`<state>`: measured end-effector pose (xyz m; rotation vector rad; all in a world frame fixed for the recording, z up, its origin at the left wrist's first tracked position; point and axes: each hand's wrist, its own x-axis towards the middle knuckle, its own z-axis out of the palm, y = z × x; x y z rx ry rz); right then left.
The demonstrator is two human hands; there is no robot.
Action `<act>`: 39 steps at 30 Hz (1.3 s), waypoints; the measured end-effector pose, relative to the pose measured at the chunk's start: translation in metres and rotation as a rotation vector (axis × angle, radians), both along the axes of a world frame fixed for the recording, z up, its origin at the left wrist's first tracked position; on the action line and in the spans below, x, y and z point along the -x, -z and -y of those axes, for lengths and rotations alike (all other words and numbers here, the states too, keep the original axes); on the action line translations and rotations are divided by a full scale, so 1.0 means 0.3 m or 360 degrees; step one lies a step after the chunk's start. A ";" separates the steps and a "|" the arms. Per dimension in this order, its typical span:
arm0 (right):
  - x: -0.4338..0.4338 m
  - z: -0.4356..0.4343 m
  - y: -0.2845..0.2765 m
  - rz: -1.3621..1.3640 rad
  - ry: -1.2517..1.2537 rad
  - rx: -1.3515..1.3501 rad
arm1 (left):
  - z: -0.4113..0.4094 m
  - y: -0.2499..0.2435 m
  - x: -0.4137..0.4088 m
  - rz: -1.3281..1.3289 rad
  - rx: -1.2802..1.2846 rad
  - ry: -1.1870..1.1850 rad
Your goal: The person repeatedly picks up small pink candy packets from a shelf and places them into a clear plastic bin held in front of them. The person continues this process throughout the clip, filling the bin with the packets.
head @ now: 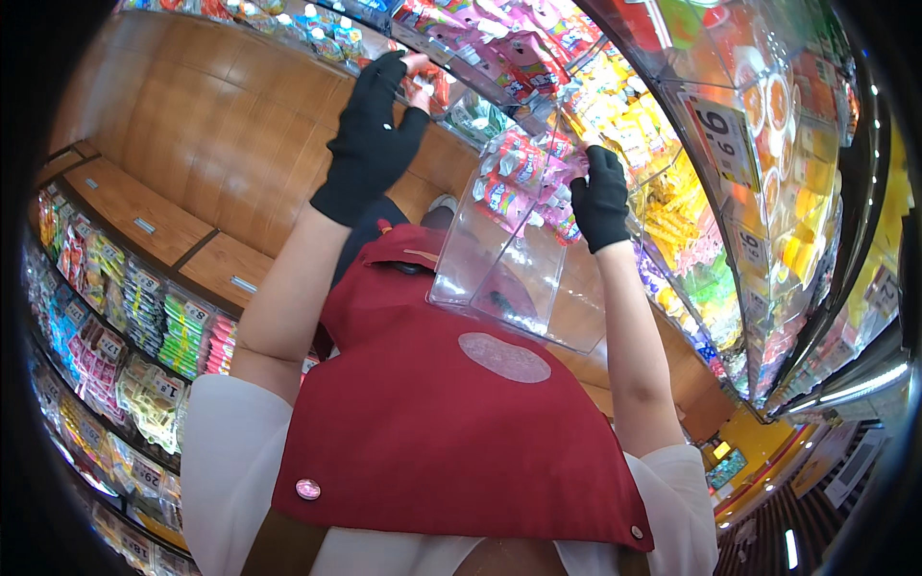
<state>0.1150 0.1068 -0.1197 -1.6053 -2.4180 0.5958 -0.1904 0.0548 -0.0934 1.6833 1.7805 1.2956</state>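
Note:
My left hand [376,133], in a black fingerless glove, reaches to the edge of a candy display. Its thumb and fingers are spread around small red-wrapped packets [433,81]; whether it grips one I cannot tell. A clear plastic bin [497,288] is tilted in front of my apron, with pink and red candy packets [510,169] gathered at its far end. At the bin's far right side is my right hand [603,198], gloved the same way. Its fingers are closed around the bin's edge, close to the pink packets, and partly hide the grip.
Compartments of pink bags [515,54] and yellow candies [663,201] lie ahead and right. Clear bins with price tags [720,137] rise at right. Wooden drawers [137,209] and shelves of packaged sweets [144,309] stand at left. Wooden panelling [223,86] runs below the display.

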 end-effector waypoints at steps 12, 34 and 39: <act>0.044 -0.040 -0.295 -0.0335 0.0203 -0.0139 | -0.162 0.047 0.002 -0.0131 -0.0061 -0.0243; 0.590 -0.597 0.033 0.0067 -0.0389 -0.0436 | -0.395 0.223 0.036 -0.0159 -0.0084 -0.0718; 0.525 -0.578 -0.015 -0.0096 -0.0543 -0.0253 | -0.408 0.180 0.045 -0.0150 0.0057 -0.0592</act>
